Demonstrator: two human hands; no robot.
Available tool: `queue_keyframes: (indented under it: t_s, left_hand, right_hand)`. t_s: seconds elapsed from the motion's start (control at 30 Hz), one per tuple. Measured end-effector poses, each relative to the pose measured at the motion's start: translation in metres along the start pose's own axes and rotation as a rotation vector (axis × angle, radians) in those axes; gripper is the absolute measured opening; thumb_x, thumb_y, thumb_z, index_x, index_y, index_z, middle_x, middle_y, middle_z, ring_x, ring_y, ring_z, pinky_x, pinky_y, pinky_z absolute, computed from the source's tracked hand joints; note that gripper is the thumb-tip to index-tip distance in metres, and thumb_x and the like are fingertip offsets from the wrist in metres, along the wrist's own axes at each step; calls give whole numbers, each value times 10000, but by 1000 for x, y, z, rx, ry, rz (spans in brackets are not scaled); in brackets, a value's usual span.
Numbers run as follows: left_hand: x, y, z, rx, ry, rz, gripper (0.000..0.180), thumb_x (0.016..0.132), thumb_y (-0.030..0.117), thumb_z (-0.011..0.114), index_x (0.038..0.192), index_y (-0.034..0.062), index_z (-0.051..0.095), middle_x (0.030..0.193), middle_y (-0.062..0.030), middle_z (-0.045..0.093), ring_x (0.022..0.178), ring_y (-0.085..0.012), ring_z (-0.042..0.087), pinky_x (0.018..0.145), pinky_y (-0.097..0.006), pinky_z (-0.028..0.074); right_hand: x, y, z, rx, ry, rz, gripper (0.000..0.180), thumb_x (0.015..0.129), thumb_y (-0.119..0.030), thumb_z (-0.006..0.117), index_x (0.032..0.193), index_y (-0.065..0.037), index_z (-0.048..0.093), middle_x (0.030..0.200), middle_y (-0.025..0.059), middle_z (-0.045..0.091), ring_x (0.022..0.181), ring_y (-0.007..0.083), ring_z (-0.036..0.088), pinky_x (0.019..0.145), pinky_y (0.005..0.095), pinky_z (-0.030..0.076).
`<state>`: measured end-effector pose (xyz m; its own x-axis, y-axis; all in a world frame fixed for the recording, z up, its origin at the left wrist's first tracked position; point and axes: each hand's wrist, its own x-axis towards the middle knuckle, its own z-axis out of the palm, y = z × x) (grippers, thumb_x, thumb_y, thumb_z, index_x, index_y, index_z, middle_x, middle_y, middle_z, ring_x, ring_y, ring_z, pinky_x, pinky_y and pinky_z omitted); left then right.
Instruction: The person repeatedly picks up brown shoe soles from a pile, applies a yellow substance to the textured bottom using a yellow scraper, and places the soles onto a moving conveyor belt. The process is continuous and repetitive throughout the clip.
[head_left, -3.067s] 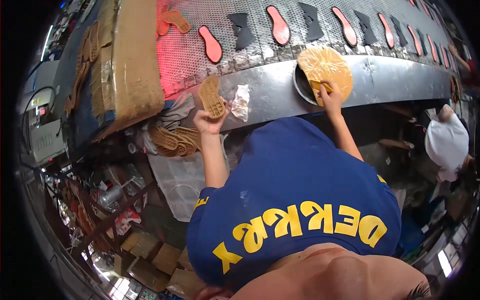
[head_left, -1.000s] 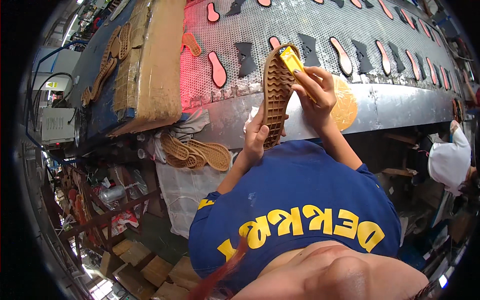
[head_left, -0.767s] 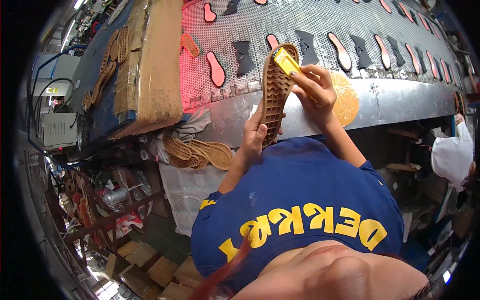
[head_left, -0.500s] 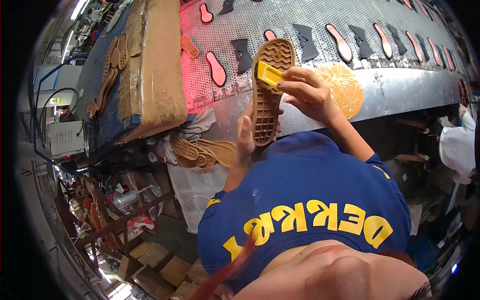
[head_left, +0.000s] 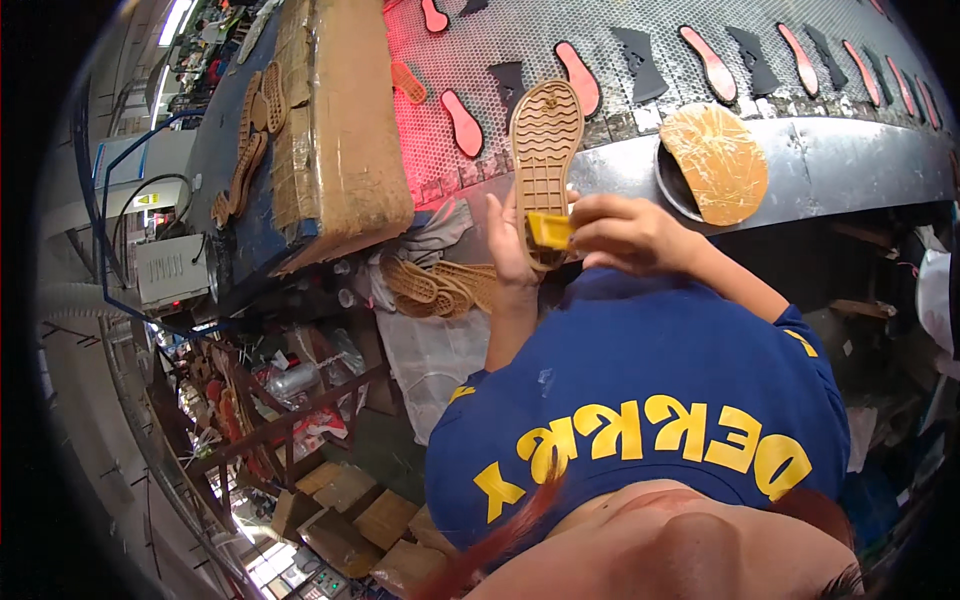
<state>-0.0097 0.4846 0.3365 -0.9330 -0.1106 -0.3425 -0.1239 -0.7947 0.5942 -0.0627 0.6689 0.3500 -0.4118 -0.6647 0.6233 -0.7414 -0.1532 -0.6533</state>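
My left hand (head_left: 511,245) grips a tan shoe sole (head_left: 546,135) near its lower end. The sole stands nearly upright with its ridged tread facing me. A small yellow block-shaped tool (head_left: 549,231) is in my right hand (head_left: 640,236), pinched between fingers and thumb. It lies across the lower part of the sole, and blur hides its working edge. To the right, an orange disc (head_left: 722,165) partly covers a round dark bowl (head_left: 676,188) on the metal ledge.
Beyond the ledge, a mesh conveyor belt (head_left: 640,115) carries pink-topped sole pieces (head_left: 577,78) and black cut pieces (head_left: 640,65). A taped cardboard box (head_left: 350,130) stands at the left. Loose tan soles (head_left: 440,288) are stacked below it.
The yellow tool has moved from the sole's upper left edge down to its lower part. The sole has turned slightly. My view has shifted, so the bowl under the disc now shows.
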Motion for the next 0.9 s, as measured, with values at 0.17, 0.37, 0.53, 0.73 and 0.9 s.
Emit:
queue_keyframes:
  t_s: [0.17,0.37,0.53,0.73,0.9]
  left_hand:
    - [1,-1,-13,-57,-88,-44,710,948,616,187,1309,48,416,1012,-182,629,746,-287,672,465,-410,588]
    - [0,-3,-23,-113,-307,-81,746,945,627,179,1344,29,380,1111,-192,598,788,-313,666,552,-439,594]
    - [6,-4,-22,-14,-71,8,892,904,706,164,1329,-45,390,1123,-220,600,955,-296,633,819,-405,532]
    - [2,3,-33,-73,-89,-108,1051,811,824,140,1331,-61,364,1126,-284,569,987,-364,611,830,-456,526]
    - [2,6,-34,-215,-105,-225,1079,803,832,132,1362,-72,314,1155,-290,554,1013,-389,594,862,-473,504]
  right_hand:
    - [3,14,8,-62,201,124,246,783,-139,737,987,-37,643,1048,133,572,914,291,620,768,355,523]
    - [0,16,19,-78,143,131,254,785,-93,725,1004,-13,625,1060,151,565,962,306,608,813,363,512]
    - [0,6,24,-26,14,11,245,780,-178,726,953,-63,597,1040,107,561,817,311,628,674,380,538]
    - [-1,-4,26,91,-120,3,252,799,-183,709,963,-51,571,1045,113,541,785,308,610,649,389,522]
    - [3,3,21,231,-153,22,186,830,-119,669,958,-38,561,1079,118,545,868,308,610,727,377,509]
